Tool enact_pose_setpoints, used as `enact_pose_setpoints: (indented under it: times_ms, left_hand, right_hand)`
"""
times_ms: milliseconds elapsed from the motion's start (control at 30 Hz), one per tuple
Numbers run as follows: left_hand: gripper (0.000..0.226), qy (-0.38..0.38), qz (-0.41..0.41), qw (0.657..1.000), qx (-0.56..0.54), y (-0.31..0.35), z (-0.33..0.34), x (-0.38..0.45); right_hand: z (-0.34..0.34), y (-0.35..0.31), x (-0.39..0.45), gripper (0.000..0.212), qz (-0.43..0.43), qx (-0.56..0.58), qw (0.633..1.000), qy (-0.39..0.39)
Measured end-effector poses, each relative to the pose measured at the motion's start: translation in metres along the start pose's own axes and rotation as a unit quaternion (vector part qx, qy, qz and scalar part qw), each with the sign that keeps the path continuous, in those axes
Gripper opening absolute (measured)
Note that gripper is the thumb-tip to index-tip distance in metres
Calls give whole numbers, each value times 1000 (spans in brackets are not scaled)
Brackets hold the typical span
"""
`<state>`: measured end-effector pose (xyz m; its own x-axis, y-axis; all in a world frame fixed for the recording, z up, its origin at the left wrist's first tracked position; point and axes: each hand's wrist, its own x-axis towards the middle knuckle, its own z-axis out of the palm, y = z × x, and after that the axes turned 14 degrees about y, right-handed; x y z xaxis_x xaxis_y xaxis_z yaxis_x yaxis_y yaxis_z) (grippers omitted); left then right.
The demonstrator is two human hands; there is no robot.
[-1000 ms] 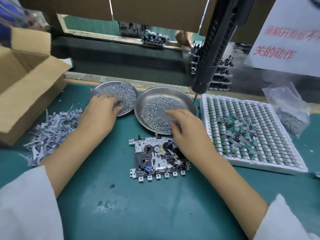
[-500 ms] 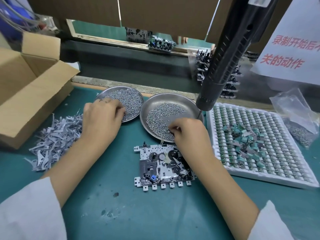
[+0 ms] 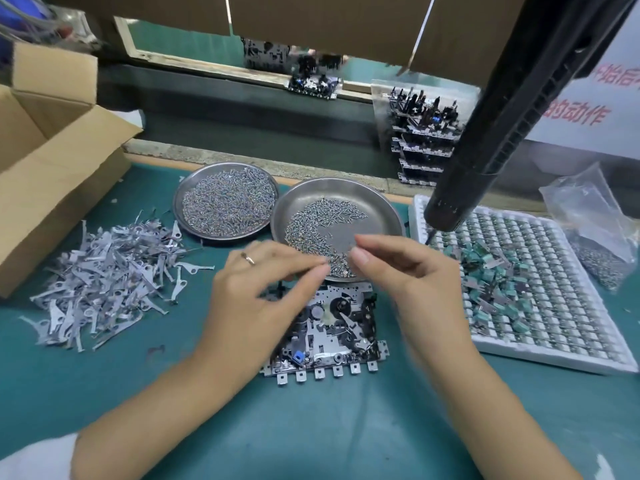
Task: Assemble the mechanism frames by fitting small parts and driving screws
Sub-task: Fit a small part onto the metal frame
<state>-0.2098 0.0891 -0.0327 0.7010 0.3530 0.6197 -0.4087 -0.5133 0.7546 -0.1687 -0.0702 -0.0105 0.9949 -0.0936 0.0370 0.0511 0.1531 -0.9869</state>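
Hovering above the flat silver metal mechanism frame, the left hand and the right hand almost meet at their fingertips. Left hand fingers are stretched forward and close together, blurred at the tips, so I cannot tell if they pinch anything. On the right hand the thumb and first finger are bent toward each other like a pinch, but any small part between them is too tiny to see.

Just past both hands sits a round steel dish with a thin scatter of silver screws. Beyond the left hand is a second round steel dish heaped with tiny screws. Left of the left hand lies a pile of grey metal levers on the green bench. Right of the right hand is a white grid tray of small green parts. A black electric screwdriver hangs above that tray.
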Motion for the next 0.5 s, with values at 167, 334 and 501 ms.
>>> enact_pose_setpoints:
  times_ms: [167, 334, 501]
  left_hand:
    - [25, 27, -9, 998, -49, 4, 9, -10]
    - [29, 40, -32, 997, -58, 4, 10, -13]
    - [36, 30, -37, 997, -54, 4, 8, -13]
  right_hand:
    - [-1, 3, -12, 20, 145, 114, 981, -54]
    - [-1, 2, -13, 20, 160, 126, 977, -57]
    - [-3, -1, -12, 18, 160, 91, 980, -75]
